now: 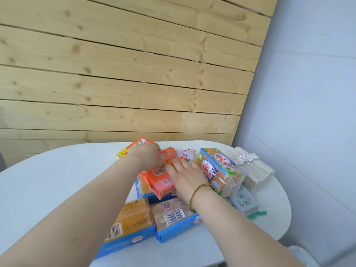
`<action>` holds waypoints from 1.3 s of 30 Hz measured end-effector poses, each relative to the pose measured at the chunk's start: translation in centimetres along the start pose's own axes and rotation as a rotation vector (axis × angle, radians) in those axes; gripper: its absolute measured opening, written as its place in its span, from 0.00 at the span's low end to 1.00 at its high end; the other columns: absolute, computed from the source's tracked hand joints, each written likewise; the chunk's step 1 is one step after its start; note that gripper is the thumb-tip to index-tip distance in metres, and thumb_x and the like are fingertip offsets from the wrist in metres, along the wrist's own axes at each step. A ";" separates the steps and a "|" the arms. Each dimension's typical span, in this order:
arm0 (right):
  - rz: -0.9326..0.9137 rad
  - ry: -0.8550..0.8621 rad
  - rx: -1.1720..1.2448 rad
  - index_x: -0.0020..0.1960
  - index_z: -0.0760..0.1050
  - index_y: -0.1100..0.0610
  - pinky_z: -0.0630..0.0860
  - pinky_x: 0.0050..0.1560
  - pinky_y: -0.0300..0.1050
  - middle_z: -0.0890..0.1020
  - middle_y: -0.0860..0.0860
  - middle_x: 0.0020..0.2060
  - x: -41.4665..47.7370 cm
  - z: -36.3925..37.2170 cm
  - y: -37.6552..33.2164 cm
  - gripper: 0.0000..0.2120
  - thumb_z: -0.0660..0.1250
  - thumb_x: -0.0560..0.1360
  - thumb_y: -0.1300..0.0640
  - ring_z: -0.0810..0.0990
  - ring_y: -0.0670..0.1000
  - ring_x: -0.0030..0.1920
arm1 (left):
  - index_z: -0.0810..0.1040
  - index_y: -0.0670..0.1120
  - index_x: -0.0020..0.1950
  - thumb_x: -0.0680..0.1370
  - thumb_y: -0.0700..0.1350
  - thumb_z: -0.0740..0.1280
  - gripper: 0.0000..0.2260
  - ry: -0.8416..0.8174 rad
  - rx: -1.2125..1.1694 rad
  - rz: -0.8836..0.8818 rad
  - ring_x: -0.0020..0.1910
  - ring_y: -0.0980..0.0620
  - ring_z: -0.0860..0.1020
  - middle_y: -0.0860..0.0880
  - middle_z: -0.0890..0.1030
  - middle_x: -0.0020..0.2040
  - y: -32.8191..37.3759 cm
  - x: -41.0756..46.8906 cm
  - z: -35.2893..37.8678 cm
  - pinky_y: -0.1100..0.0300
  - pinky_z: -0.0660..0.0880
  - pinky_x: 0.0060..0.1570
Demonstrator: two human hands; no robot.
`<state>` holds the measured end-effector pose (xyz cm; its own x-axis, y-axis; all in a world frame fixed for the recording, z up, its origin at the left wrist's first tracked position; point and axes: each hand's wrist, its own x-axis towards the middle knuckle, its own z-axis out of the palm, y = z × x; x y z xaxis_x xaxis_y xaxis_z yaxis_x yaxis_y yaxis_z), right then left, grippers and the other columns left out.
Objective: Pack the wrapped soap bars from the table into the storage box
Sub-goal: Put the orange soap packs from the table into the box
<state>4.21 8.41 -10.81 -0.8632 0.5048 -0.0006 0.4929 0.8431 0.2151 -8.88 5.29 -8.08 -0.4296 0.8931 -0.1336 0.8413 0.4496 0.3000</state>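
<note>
Several wrapped soap bars lie heaped on the white table. My left hand is closed over a small orange soap bar at the top of the heap. My right hand, with a cord bracelet at the wrist, grips the upper end of an orange-pink soap pack that has a barcode on it. The two hands touch. Right of them a large orange-and-blue soap pack stands tilted. A pale translucent box with a bow sits at the far right edge of the table.
Two blue-wrapped yellow soap packs lie near me. A yellow-orange pack and a white-pink pack sit at the back, a pale green-lettered pack at the right. A wooden plank wall stands behind the table.
</note>
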 end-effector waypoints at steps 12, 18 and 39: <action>-0.052 0.067 0.048 0.66 0.65 0.58 0.67 0.59 0.47 0.74 0.54 0.64 -0.4 -1.6 1.3 0.19 0.59 0.76 0.59 0.70 0.55 0.64 | 0.63 0.46 0.70 0.72 0.40 0.67 0.27 -0.060 -0.002 0.010 0.45 0.47 0.72 0.42 0.76 0.58 -0.9 0.3 -1.2 0.58 0.70 0.39; 0.085 0.210 0.260 0.66 0.67 0.57 0.71 0.55 0.47 0.76 0.54 0.61 -1.9 -1.2 2.0 0.18 0.58 0.77 0.58 0.74 0.55 0.60 | 0.64 0.45 0.69 0.73 0.36 0.64 0.25 0.097 -0.304 -0.006 0.37 0.47 0.73 0.47 0.72 0.45 -1.5 -0.3 -2.1 0.63 0.67 0.29; 0.775 0.667 1.359 0.40 0.71 0.53 0.78 0.39 0.34 0.80 0.52 0.39 -27.0 1.3 13.3 0.13 0.70 0.69 0.69 0.80 0.39 0.33 | 0.74 0.53 0.51 0.73 0.29 0.64 0.19 -0.003 -1.280 0.402 0.25 0.61 0.80 0.57 0.84 0.28 15.4 -11.0 3.7 0.70 0.78 0.28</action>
<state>34.26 6.22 -9.17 -0.1108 0.9823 0.1513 0.2144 0.1723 -0.9614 10.02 2.50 -5.46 -0.2248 0.9595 0.1700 0.0112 -0.1719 0.9851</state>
